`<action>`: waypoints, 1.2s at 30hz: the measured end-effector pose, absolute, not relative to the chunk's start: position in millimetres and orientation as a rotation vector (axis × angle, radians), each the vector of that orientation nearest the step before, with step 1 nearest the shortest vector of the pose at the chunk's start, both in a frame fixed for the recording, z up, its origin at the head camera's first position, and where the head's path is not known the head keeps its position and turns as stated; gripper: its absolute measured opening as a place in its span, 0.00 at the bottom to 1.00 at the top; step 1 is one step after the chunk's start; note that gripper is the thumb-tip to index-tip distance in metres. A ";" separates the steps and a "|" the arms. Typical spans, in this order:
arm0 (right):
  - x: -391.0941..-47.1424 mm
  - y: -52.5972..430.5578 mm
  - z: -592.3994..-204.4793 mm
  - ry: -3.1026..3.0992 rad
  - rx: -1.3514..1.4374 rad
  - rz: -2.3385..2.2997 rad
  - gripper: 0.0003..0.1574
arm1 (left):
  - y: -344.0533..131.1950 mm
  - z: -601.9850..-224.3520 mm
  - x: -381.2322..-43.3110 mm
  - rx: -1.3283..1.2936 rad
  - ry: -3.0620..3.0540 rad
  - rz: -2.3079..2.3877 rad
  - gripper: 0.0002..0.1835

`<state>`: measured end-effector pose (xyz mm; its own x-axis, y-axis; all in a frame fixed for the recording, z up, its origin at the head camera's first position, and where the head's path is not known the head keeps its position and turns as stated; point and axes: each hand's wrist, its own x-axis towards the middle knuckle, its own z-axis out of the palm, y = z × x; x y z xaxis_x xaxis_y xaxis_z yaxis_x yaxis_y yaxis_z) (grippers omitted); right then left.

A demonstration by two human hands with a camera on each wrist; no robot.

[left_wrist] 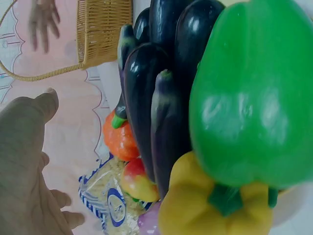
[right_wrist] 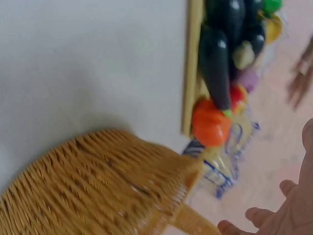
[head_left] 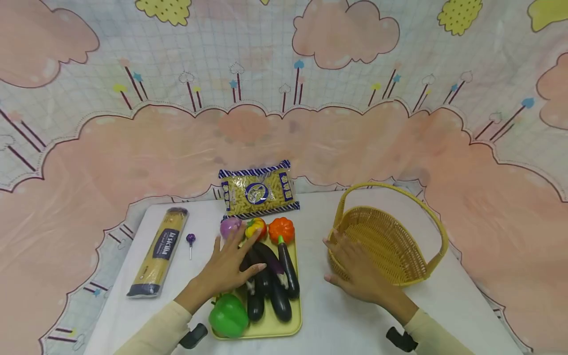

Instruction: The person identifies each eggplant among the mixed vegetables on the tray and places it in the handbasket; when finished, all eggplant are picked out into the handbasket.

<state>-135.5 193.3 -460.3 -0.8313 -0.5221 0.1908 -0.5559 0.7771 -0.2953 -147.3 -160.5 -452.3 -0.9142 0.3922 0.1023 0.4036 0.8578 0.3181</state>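
My left hand [head_left: 226, 266] is spread over the left side of a yellow tray [head_left: 290, 329], fingers extended and nothing gripped. Several dark eggplants [head_left: 280, 298] lie in the tray, with a green bell pepper [head_left: 228, 315] at the near left corner. An orange pumpkin [head_left: 281, 230], a red-and-yellow pepper [head_left: 256, 228] and a purple onion-like vegetable [head_left: 230, 227] line its far end. A yellow bell pepper [left_wrist: 215, 210] shows in the left wrist view; the left hand covers it in the head view. My right hand [head_left: 359, 271], fingers extended, is at the left side of a wicker basket [head_left: 381, 241]; contact cannot be told.
Behind the tray lies a bag of short pasta [head_left: 258, 191]. A pack of spaghetti [head_left: 160, 251] and a purple lollipop [head_left: 191, 239] are on the white table [head_left: 319, 315] at the left. The basket's tall handle [head_left: 395, 186] arches over its opening. Patterned cloth hangs behind.
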 end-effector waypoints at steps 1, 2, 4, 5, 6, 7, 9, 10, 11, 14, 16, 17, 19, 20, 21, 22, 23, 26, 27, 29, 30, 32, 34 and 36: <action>-135.1 196.1 -457.0 -2.855 0.872 0.549 0.49 | -160.1 -453.4 -148.0 -0.654 -2.995 -0.554 0.44; -134.8 199.2 -452.9 -2.844 0.865 0.558 0.49 | -159.6 -454.8 -148.7 -0.665 -2.999 -0.578 0.44; -133.9 206.9 -444.2 -2.799 0.847 0.579 0.49 | -158.6 -458.6 -150.3 -0.681 -3.003 -0.625 0.43; -133.5 211.4 -439.9 -2.778 0.832 0.603 0.49 | -158.1 -460.7 -151.2 -0.688 -3.004 -0.647 0.42; -133.4 216.4 -436.1 -2.750 0.817 0.601 0.49 | -157.6 -463.0 -152.4 -0.689 -3.005 -0.666 0.41; -133.9 221.9 -432.8 -2.724 0.802 0.595 0.49 | -157.0 -465.4 -153.7 -0.683 -3.008 -0.691 0.40; -134.7 232.9 -428.6 -2.681 0.761 0.566 0.49 | -156.1 -470.2 -156.7 -0.670 -3.011 -0.732 0.40; -134.7 238.1 -427.8 -2.669 0.741 0.559 0.48 | -155.5 -472.2 -158.3 -0.666 -3.013 -0.756 0.39; -134.6 243.3 -428.6 -2.662 0.726 0.553 0.49 | -155.1 -474.4 -159.8 -0.662 -3.015 -0.771 0.39; -131.2 255.9 -437.0 -2.662 0.679 0.539 0.49 | -153.4 -480.7 -164.8 -0.643 -3.034 -0.805 0.38; -127.5 262.0 -446.5 -2.672 0.661 0.541 0.51 | -152.0 -483.9 -167.6 -0.629 -3.043 -0.823 0.38; -125.3 264.4 -451.9 -2.679 0.651 0.546 0.51 | -151.3 -485.6 -169.0 -0.620 -3.046 -0.829 0.37; -121.1 268.3 -462.6 -2.700 0.623 0.541 0.52 | -150.0 -488.0 -171.2 -0.595 -3.054 -0.844 0.37; -119.0 269.7 -467.9 -2.713 0.612 0.544 0.52 | -149.4 -489.3 -172.5 -0.589 -3.050 -0.845 0.37; -116.8 271.2 -472.7 -2.730 0.600 0.545 0.52 | -148.6 -490.4 -173.5 -0.577 -3.052 -0.850 0.37; -114.8 272.0 -478.1 -2.742 0.591 0.549 0.52 | -148.2 -491.1 -174.2 -0.567 -3.057 -0.846 0.36; -113.1 272.8 -483.2 -2.752 0.583 0.552 0.51 | -147.7 -492.0 -175.0 -0.555 -3.061 -0.841 0.36; -108.5 274.8 -496.8 -2.780 0.573 0.529 0.51 | -145.8 -494.1 -176.8 -0.512 -3.085 -0.818 0.36; -107.4 275.3 -500.7 -2.789 0.567 0.518 0.51 | -144.9 -494.8 -177.2 -0.492 -3.097 -0.813 0.36; -105.9 276.3 -508.6 -2.796 0.565 0.484 0.50 | -143.0 -495.9 -177.9 -0.457 -3.107 -0.801 0.36; -105.4 276.8 -512.0 -2.797 0.566 0.464 0.49 | -142.3 -496.5 -178.1 -0.446 -3.108 -0.792 0.36; -105.3 277.4 -517.6 -2.789 0.569 0.440 0.48 | -140.6 -497.4 -178.9 -0.423 -3.108 -0.773 0.36; -105.8 277.5 -521.4 -2.771 0.585 0.417 0.46 | -139.0 -498.0 -179.8 -0.392 -3.112 -0.747 0.34; -106.6 277.3 -523.4 -2.756 0.593 0.407 0.44 | -137.4 -498.7 -181.5 -0.360 -3.120 -0.710 0.32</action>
